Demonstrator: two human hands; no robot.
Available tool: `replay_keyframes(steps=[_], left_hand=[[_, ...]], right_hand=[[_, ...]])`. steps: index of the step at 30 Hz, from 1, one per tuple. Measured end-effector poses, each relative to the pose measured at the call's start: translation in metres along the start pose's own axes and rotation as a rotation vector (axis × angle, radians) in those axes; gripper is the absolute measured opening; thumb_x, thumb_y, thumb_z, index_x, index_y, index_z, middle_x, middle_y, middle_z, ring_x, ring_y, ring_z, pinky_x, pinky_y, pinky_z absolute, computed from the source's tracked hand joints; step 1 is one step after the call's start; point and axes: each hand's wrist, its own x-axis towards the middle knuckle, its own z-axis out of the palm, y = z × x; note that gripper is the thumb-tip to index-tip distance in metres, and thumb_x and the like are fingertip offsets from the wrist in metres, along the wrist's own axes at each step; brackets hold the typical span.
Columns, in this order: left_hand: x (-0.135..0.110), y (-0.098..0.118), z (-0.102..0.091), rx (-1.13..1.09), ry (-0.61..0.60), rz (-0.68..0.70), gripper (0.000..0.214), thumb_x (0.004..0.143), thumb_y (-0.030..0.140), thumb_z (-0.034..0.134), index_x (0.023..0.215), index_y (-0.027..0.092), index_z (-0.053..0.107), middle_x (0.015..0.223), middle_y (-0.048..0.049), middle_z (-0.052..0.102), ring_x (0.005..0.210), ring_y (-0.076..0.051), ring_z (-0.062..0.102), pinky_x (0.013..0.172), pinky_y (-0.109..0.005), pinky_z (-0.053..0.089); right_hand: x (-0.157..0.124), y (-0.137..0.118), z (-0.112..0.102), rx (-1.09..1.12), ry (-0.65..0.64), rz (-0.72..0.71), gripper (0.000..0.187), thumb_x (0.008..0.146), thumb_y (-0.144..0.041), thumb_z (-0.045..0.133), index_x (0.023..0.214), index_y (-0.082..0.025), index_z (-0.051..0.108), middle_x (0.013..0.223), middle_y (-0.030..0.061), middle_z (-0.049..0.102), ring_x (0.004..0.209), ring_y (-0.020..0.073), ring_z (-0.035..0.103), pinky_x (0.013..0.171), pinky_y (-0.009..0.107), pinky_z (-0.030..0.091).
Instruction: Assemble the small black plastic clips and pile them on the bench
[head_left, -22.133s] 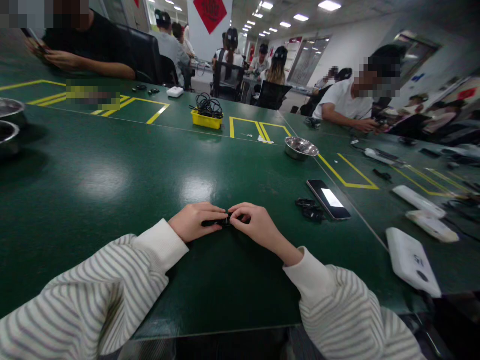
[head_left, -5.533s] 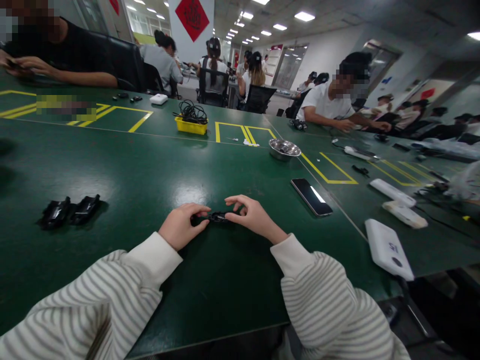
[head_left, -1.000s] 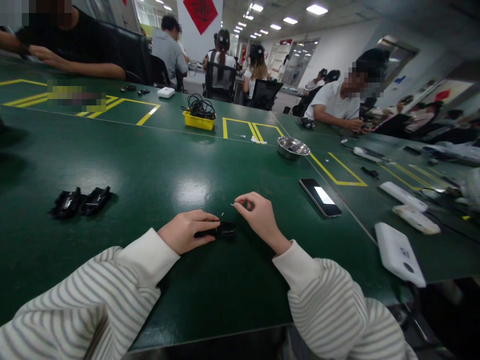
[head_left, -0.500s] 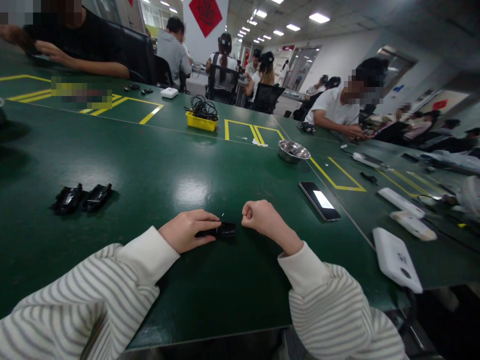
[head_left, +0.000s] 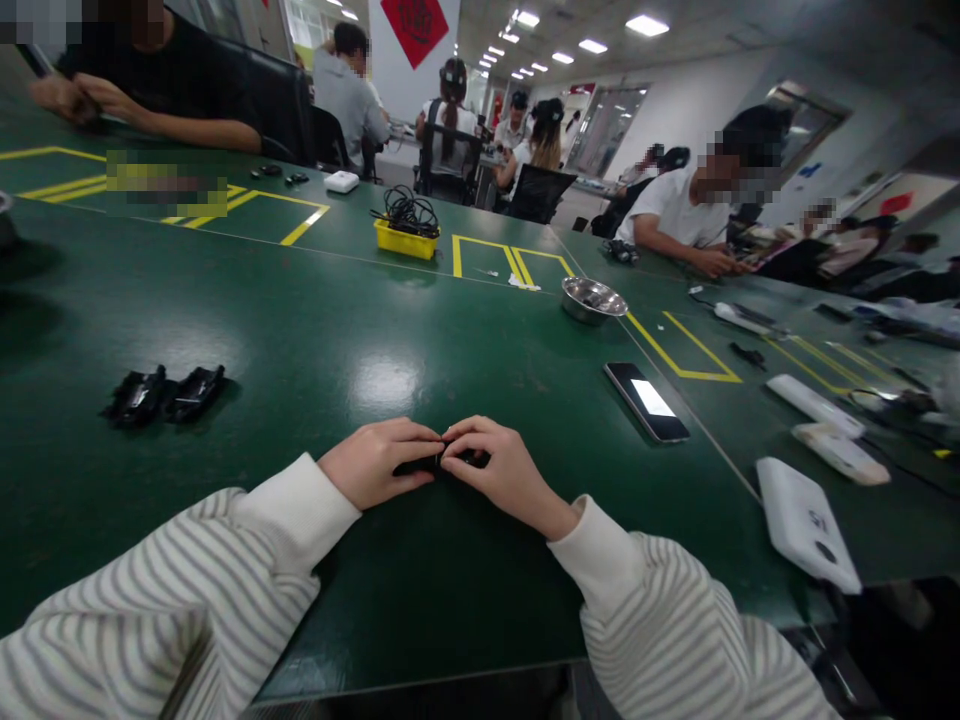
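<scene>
My left hand (head_left: 381, 465) is closed around the left end of a dark, glossy black plastic part (head_left: 417, 465) lying on the green table. Over the same part, my right hand (head_left: 504, 470) bends its thumb and fingers together, their tips meeting at its middle next to my left fingertips. Most of the part is covered by the hands, so its exact kind cannot be made out. To the left on the table lie two similar black plastic parts (head_left: 193, 393), side by side and apart from both hands.
A phone (head_left: 646, 402) with a lit screen lies to the right, beyond it a white power bank (head_left: 808, 525). Further back stand a steel bowl (head_left: 594, 300) and a yellow bin (head_left: 406, 240) with black cables. Co-workers sit across the green table (head_left: 315, 320).
My right hand, a fist held apart to the right before, has moved left onto the black part and now pinches at it. My left hand stays in place. The view has shifted slightly.
</scene>
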Motion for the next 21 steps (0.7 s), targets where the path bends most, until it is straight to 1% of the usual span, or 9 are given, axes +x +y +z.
replay_keyframes(steps=[6, 12, 21], left_hand=[[-0.0012, 0.0006, -0.001, -0.01, 0.011, -0.004, 0.024, 0.077, 0.023, 0.052, 0.099, 0.015, 0.059, 0.097, -0.0081, 0.061, 0.084, -0.017, 0.058, 0.072, -0.028, 0.049], [0.0005, 0.0025, -0.0018, -0.016, 0.03, 0.001, 0.023, 0.077, 0.023, 0.052, 0.097, 0.015, 0.061, 0.095, -0.008, 0.062, 0.082, -0.017, 0.058, 0.071, -0.029, 0.05], [-0.0017, 0.0013, -0.0001, -0.009, 0.03, 0.004, 0.023, 0.077, 0.023, 0.052, 0.099, 0.017, 0.06, 0.096, -0.0072, 0.061, 0.082, -0.016, 0.058, 0.071, -0.027, 0.049]], right_hand=[[-0.0013, 0.0006, 0.0009, -0.037, 0.006, 0.009, 0.008, 0.073, -0.019, 0.056, 0.074, -0.019, 0.064, 0.091, 0.0028, 0.06, 0.085, 0.0132, 0.054, 0.072, 0.026, 0.043], [-0.0011, -0.0007, 0.002, -0.096, 0.033, 0.025, 0.007, 0.072, -0.02, 0.058, 0.072, -0.019, 0.065, 0.088, 0.0026, 0.061, 0.084, 0.014, 0.054, 0.072, 0.028, 0.042], [-0.0011, -0.0041, 0.0027, -0.061, 0.041, 0.073, 0.004, 0.069, -0.019, 0.06, 0.068, -0.018, 0.064, 0.086, 0.0027, 0.062, 0.082, 0.0136, 0.055, 0.071, 0.027, 0.043]])
